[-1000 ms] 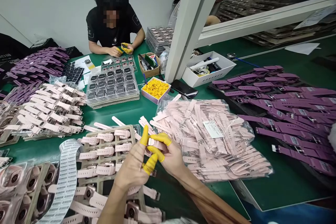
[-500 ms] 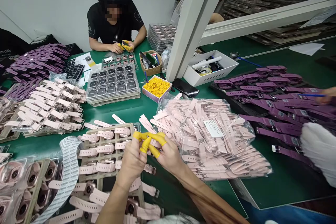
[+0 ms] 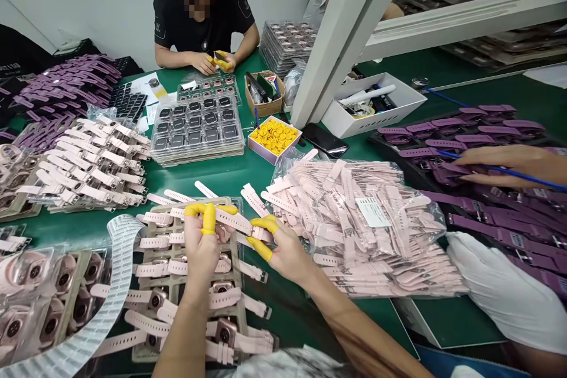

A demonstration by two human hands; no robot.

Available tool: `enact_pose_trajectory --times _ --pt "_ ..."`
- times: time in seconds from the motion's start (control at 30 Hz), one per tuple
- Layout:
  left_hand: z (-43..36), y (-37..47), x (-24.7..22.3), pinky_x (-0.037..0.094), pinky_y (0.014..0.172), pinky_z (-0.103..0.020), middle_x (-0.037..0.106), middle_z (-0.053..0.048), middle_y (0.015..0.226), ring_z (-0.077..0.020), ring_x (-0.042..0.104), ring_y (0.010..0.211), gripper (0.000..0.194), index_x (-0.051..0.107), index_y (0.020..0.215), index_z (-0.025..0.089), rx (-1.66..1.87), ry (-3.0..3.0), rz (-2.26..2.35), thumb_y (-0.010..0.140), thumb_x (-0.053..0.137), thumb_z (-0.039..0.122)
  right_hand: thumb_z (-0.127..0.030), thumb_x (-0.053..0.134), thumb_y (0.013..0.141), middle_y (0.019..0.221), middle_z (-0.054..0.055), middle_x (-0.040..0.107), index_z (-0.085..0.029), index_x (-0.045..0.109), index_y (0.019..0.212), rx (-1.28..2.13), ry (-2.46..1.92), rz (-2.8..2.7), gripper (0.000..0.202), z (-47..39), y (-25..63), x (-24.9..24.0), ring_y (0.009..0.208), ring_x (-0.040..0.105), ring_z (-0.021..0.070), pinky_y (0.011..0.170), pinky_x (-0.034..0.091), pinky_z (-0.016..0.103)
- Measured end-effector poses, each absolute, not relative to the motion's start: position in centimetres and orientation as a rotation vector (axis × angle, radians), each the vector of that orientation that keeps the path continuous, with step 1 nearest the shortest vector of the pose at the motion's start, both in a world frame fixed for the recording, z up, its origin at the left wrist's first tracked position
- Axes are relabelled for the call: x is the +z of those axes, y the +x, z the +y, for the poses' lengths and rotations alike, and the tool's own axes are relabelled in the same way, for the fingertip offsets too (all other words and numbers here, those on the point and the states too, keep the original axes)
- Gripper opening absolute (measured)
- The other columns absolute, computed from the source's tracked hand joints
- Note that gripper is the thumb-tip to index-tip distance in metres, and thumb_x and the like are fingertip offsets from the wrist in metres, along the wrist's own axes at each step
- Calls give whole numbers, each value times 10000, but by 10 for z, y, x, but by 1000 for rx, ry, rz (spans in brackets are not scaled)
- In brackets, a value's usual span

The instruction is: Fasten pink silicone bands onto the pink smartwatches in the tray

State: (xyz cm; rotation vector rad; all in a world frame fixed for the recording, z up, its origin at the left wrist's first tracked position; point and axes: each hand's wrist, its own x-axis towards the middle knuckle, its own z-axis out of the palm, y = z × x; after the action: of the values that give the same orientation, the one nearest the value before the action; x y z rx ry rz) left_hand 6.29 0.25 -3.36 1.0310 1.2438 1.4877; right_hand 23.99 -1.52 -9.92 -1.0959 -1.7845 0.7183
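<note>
My left hand (image 3: 202, 236), with yellow finger covers, grips one end of a pale pink watch strap (image 3: 234, 221) above a tray. My right hand (image 3: 277, 245), also in yellow finger covers, pinches the strap's other end near its buckle. Under my hands the beige tray (image 3: 177, 298) carries pink-strapped watches in rows. Right of my hands lies a clear bag of pink straps (image 3: 349, 224) with a white label. A curled strip of printed labels (image 3: 119, 260) runs along the tray's left side.
Stacked pink straps (image 3: 88, 165) and purple straps (image 3: 66, 88) stand left. Behind are a tray of dark watch faces (image 3: 197, 124), a box of yellow finger covers (image 3: 274, 137), a phone (image 3: 325, 139) and a white post (image 3: 341, 29). Another person sits opposite; another's hands reach over purple straps at right.
My hands have moved apart, and the pink strap now shows stretched between them. The view has shifted slightly. At right, another person's bare hand and white-gloved hand have moved further in.
</note>
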Motion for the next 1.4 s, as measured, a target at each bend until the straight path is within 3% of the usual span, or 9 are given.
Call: enact_pose_trajectory --times 0.53,0.67,0.8,0.93,1.03,1.13,1.2,1.3,1.4 --pt "5 60 -41 530 430 -201 788 -28 794 -127 678 484 389 476 969 206 1434 1015 1222 934 699 523 -270 622 1001 989 77 715 -236 619 1218 703 -1045 -1717 220 -23 232 -98 836 701 220 691 611 341" --pt "6 59 -42 529 426 -200 790 -33 807 -128 681 487 410 479 961 204 1450 975 1218 909 728 526 -302 660 988 911 43 697 -251 607 1222 660 -1007 -1662 245 -23 231 -99 734 678 194 666 616 335" --pt "7 58 -46 526 433 -191 788 -37 815 -124 683 500 405 495 970 200 1449 955 1224 907 730 524 -288 647 1003 950 55 691 -276 667 1136 589 -899 -1676 135 -22 231 -99 802 718 192 688 645 332" --pt "7 57 -50 548 466 -209 775 -35 804 -135 690 526 415 497 983 205 1421 939 1231 897 739 530 -263 646 1004 962 61 690 -274 707 1140 576 -872 -1713 149 -21 233 -99 818 723 185 706 652 323" --pt "4 57 -47 596 559 -262 773 -61 892 -159 720 630 351 501 1005 213 1365 984 1184 951 668 518 -253 649 1003 967 65 698 -262 710 1136 648 -843 -1672 147 -22 232 -99 846 720 190 722 642 327" --pt "-2 59 -39 629 790 -370 721 -131 1185 -226 733 943 309 567 1155 219 1133 1280 1089 975 631 461 -312 640 1009 923 46 703 -263 710 1071 818 -884 -1480 105 -22 229 -101 794 708 189 681 625 330" --pt "-7 61 -34 585 959 -431 662 -154 1307 -276 673 1132 360 616 1246 220 893 1559 1071 944 672 406 -372 646 1001 879 25 697 -265 697 1029 991 -907 -1306 122 -22 228 -103 686 684 171 596 606 309" --pt "-10 66 -32 518 1067 -460 674 -140 1264 -284 637 1181 341 658 1293 228 740 1783 1120 964 624 312 -471 677 965 801 -6 675 -266 662 1005 1170 -925 -1108 209 -20 230 -104 553 632 146 510 580 286" --pt "-10 68 -32 523 1038 -438 679 -114 1200 -264 639 1138 355 653 1325 237 806 1756 1132 975 603 273 -546 715 917 891 15 704 -281 617 1099 1185 -928 -956 335 -15 235 -105 673 705 184 621 623 318"
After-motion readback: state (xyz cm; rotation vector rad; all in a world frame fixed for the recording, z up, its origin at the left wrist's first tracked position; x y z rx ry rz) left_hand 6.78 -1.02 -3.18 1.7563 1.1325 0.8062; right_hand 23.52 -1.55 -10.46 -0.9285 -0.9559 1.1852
